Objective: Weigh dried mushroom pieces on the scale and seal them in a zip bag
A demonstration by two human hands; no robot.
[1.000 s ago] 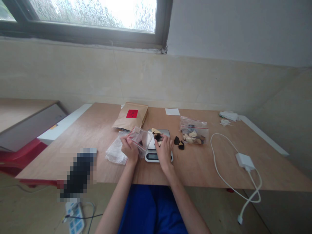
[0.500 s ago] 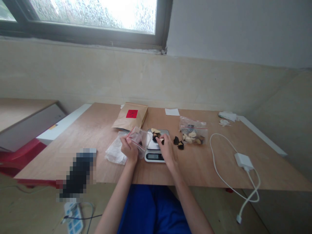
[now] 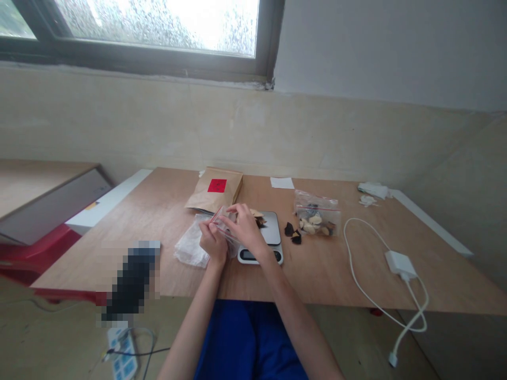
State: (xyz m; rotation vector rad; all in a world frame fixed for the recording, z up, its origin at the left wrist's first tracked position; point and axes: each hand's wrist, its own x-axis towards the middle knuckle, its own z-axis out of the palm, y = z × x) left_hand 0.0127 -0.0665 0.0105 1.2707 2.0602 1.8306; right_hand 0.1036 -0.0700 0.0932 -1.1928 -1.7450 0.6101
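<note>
My left hand (image 3: 214, 243) is closed on a clear zip bag (image 3: 232, 240) with a red seal line, its mouth tilted up. Over that mouth my right hand (image 3: 241, 224) reaches across with thumb and fingers curled together; what they hold is hidden. Just behind the right hand, pale and black dried slices (image 3: 259, 217) lie on the plate of a white kitchen scale (image 3: 272, 232). The scale's display is partly covered by my wrist. A few black dried pieces (image 3: 293, 233) rest on the table right of the scale.
A filled zip bag of dried slices (image 3: 316, 219) lies to the right. Behind my left hand are a brown paper pouch (image 3: 216, 192) and clear empty bags (image 3: 192, 245). A white adapter with cable (image 3: 400, 264) hangs over the front edge; a blurred dark object (image 3: 132, 279) sits front left.
My right hand has moved left from the scale plate to the mouth of the zip bag. My left hand still grips the bag. The view has shifted slightly.
</note>
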